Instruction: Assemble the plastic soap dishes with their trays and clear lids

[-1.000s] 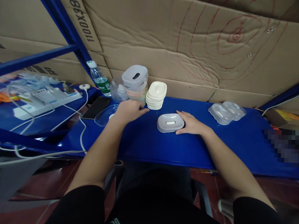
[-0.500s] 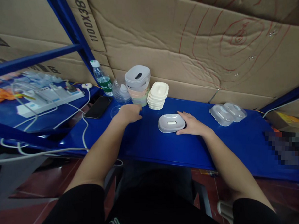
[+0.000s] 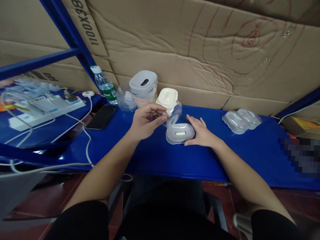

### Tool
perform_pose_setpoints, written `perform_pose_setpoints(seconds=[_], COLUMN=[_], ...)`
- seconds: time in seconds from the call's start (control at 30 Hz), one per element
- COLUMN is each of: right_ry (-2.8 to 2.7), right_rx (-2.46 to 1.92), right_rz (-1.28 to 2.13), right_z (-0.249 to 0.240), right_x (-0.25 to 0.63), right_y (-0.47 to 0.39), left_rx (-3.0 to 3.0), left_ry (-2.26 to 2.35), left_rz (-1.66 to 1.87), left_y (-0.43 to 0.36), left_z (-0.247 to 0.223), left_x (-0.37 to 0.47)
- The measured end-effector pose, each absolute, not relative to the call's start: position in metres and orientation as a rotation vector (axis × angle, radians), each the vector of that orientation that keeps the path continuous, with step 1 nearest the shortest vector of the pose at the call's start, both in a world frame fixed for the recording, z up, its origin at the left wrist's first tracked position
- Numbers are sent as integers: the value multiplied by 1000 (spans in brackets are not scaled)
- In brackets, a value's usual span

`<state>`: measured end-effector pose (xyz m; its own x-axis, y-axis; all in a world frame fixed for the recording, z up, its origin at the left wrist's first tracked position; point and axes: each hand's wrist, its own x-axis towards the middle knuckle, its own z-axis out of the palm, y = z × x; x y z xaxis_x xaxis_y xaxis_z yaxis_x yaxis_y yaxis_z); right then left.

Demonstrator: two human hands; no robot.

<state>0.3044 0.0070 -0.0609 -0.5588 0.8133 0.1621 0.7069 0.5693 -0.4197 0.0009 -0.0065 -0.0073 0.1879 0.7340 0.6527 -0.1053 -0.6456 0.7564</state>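
Observation:
Between its thumb and fingers my left hand [image 3: 151, 120] holds up a clear plastic lid [image 3: 175, 114], tilted on edge. The lid is see-through and its outline is partly hard to make out. Just below it, a grey oval box [image 3: 179, 134] with a white bar in its top lies on the blue table. My right hand [image 3: 200, 132] grips the right end of this box, thumb at the near side and fingers at the far side. Behind the lid stands a stack of cream lids [image 3: 168, 95]. Left of the stack are nested tubs [image 3: 143, 82], a grey one on top.
Several clear round lids [image 3: 126, 97], a water bottle [image 3: 106, 86] and a black phone [image 3: 101, 117] are at the left. Two clear-covered boxes [image 3: 236, 122] lie at the right. A power strip [image 3: 46, 112] with white cables is beyond the blue frame post.
My left hand has lifted the clear lid off the table and brought it right, to the grey box. My right hand keeps its place on the box.

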Motion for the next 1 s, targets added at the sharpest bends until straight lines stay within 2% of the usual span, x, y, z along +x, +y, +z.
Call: perform_pose_setpoints(seconds=[0.13, 0.37, 1.0], right_ry=[-2235, -1957, -2356], right_rx=[-1076, -1101, -1269], right_rz=[362, 215, 397], right_z=[-52, -48, -42], right_x=[290, 304, 312], right_y=[-2, 2, 4], left_rx=[1631, 1575, 1867], left_ry=[415, 476, 934], left_rz=[1375, 1228, 795], left_y=[-8, -1, 4], left_z=[-12, -24, -39], left_x=[10, 16, 10])
